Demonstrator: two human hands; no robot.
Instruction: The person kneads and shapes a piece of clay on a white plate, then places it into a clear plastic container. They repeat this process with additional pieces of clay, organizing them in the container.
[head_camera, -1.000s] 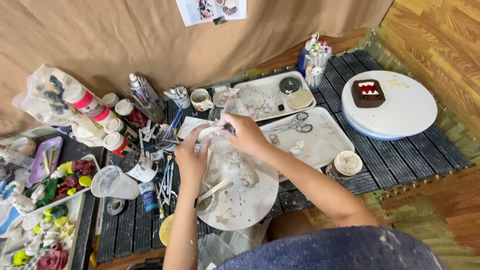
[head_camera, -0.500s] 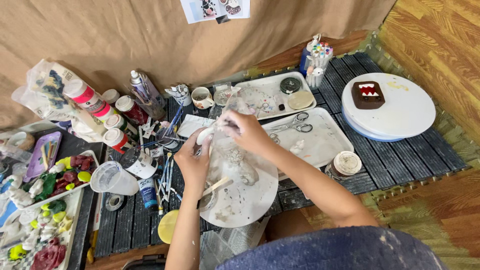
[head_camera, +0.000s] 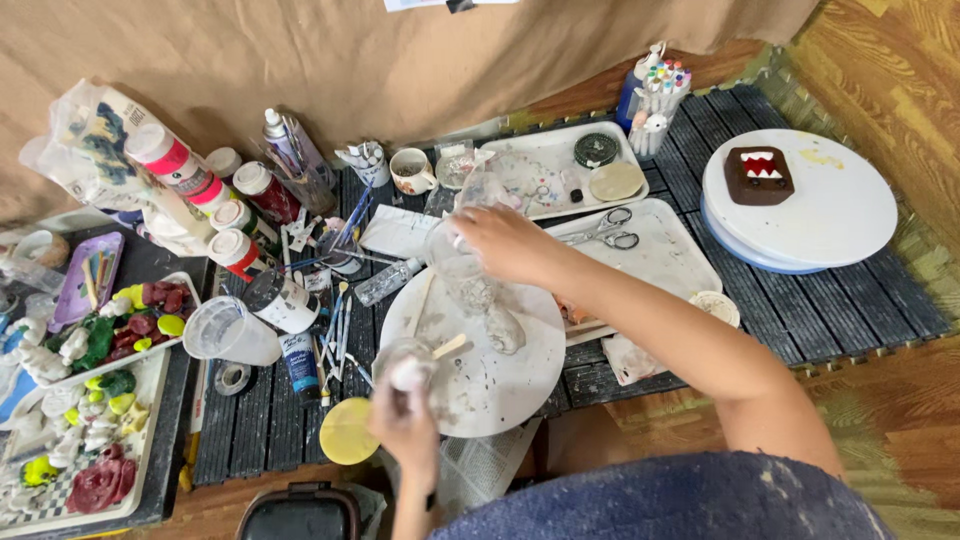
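Left hand (head_camera: 405, 425) low in the view, fingers curled shut around a small white lump (head_camera: 408, 373), held just above the near-left rim of the round white board (head_camera: 520, 385). Right hand (head_camera: 505, 243) reached forward over the far side of that board, fingers closed on a clear plastic bag (head_camera: 462, 262) that hangs crumpled beneath the palm, with whitish clay showing through it. On the board itself, a pale grey clay piece (head_camera: 504, 330) lying near the middle, just below the bag, and a wooden stick (head_camera: 449, 346) resting beside the left hand's lump. Yellow disc (head_camera: 349, 431) on the dark slatted mat (head_camera: 800, 310), touching the board's near-left edge. Scissors (head_camera: 603, 230) on a white tray (head_camera: 675, 265) to the right of the right hand. Further right, well apart, a white turntable (head_camera: 830, 215) bearing a brown block with a toothed mouth (head_camera: 758, 173). Paint bottles (head_camera: 240, 215) and brushes (head_camera: 335, 325) crowded to the left of the board, with a clear plastic cup (head_camera: 228, 332) lying near them.
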